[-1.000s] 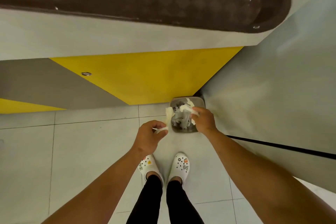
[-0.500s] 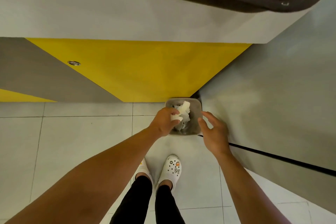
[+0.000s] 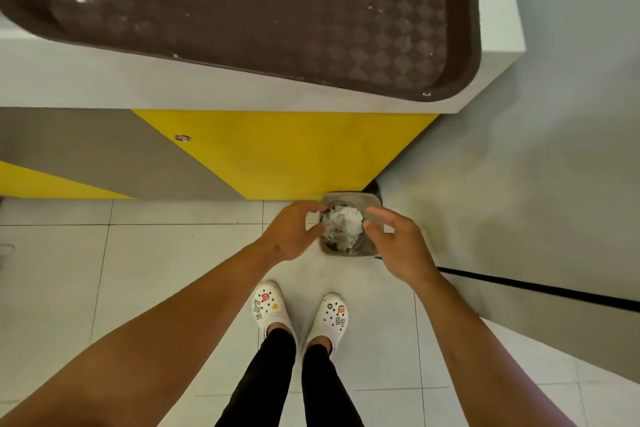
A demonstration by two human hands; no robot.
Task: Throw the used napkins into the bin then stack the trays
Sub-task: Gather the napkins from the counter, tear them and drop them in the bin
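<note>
- A small grey bin (image 3: 349, 199) stands on the tiled floor (image 3: 138, 270), tucked into the corner where the yellow-and-grey front panel (image 3: 277, 152) under the table meets the pale wall (image 3: 554, 149) on the right.
- Crumpled white napkins (image 3: 344, 220) lie inside the bin, heaped near its top, with darker scraps around them.
- The left hand (image 3: 291, 236) hovers over the bin's left edge, palm turned inward, fingers (image 3: 311, 210) loosely curled and spread; it holds nothing.
- The right hand (image 3: 398, 243) hovers over the bin's right edge, fingers (image 3: 379, 213) stretched out toward the napkins, open and empty.
- The two hands face each other across the bin, the napkins between them; whether any fingertip touches the paper cannot be told.
- A dark brown tray (image 3: 242, 10) with a textured diamond pattern lies on the white table (image 3: 207, 90) at the top of the view, its near right corner close to the table's edge. Its surface carries pale smears and specks.
- Below the hands, the person's feet in white clogs (image 3: 270, 308) with small charms stand on the floor just short of the bin, with black trouser legs (image 3: 270, 374) above them.
- A black strip (image 3: 536, 284) runs along the base of the wall on the right.
</note>
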